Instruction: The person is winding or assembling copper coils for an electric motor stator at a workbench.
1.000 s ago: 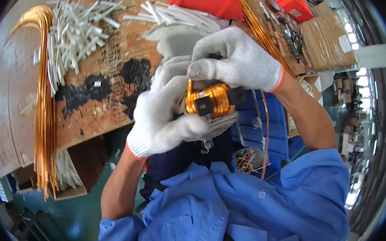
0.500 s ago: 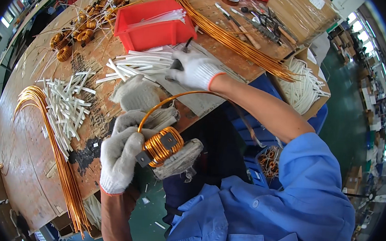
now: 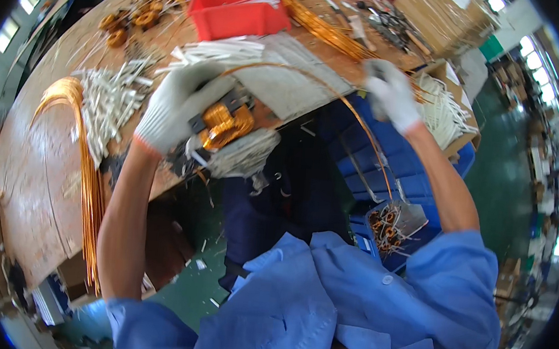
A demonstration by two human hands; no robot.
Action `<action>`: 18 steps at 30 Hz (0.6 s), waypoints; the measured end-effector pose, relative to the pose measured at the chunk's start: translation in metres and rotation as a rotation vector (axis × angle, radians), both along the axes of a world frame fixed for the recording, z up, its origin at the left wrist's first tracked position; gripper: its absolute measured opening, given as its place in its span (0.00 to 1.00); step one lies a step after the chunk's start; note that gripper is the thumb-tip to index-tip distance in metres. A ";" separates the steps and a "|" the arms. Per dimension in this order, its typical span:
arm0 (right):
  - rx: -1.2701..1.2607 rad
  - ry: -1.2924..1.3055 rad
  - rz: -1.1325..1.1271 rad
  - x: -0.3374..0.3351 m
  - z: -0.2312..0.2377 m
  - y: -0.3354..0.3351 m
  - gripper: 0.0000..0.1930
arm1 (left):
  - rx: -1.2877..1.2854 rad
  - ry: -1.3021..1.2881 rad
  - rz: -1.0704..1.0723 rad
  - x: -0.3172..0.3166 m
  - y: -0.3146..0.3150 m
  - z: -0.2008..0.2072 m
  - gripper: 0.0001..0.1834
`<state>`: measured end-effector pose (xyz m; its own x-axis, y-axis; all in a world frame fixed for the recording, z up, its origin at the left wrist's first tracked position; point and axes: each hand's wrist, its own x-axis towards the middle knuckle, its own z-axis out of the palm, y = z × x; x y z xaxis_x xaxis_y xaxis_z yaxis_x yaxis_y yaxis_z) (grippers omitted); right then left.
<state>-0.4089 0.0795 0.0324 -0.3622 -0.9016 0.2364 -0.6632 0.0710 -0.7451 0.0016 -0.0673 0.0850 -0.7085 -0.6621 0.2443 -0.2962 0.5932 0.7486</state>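
My gloved left hand (image 3: 178,106) is wrapped round a copper-wound coil (image 3: 230,130) with dark blocks on it, at the table's front edge. Below the coil is a pad wrapped in whitish cloth (image 3: 247,155). From the coil a long copper wire (image 3: 329,88) arcs right, then drops toward the blue crate. Up at the right, near the table corner, is my gloved right hand (image 3: 390,96). Its fingers look curled but are blurred, and whether they hold anything cannot be made out. The wire passes to the left of this hand.
Short white tubes (image 3: 111,99) and copper wires (image 3: 90,205) lie at the left. A red bin (image 3: 236,20) stands behind more white sleeves (image 3: 220,52). Finished coils (image 3: 130,22) sit far left, tools (image 3: 396,26) far right. A blue crate (image 3: 353,151) is below the table.
My right hand has moved right, away from the white sleeves by the red bin. My left hand and the coil sit higher in view, the coil turned, and the wire now arcs higher.
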 end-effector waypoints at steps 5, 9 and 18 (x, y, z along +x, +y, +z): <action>0.180 -0.444 0.222 0.066 0.014 0.158 0.25 | 0.185 0.459 0.262 -0.041 -0.005 -0.006 0.19; 0.307 -0.242 0.470 0.186 0.006 0.196 0.30 | 0.294 0.739 0.391 -0.049 -0.038 -0.017 0.19; 0.155 -0.681 0.235 0.273 0.011 0.106 0.25 | 0.370 0.827 0.410 -0.076 -0.076 -0.025 0.23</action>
<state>-0.1358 0.1856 0.0432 -0.1768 -0.9782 -0.1086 -0.0674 0.1221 -0.9902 -0.0747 -0.1431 0.0596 -0.1077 -0.9520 0.2864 0.2723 0.2488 0.9295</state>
